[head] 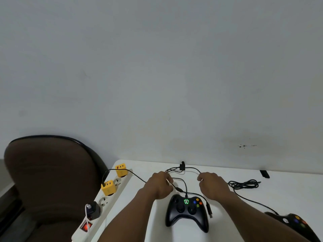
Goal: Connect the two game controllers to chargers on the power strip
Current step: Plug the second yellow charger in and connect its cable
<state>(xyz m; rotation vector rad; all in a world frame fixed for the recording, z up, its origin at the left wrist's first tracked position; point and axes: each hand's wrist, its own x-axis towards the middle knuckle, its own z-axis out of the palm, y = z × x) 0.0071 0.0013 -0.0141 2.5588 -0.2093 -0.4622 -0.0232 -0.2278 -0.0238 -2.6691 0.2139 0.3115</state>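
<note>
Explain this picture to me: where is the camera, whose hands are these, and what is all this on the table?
No machine here: a person wears a camera on the head, looking down at their own hands. The left hand and right hand both hold a black cable. On the white table lies a controller, its light green; a second controller peeks from behind the right arm. At the left is a power strip with two yellow chargers.
</note>
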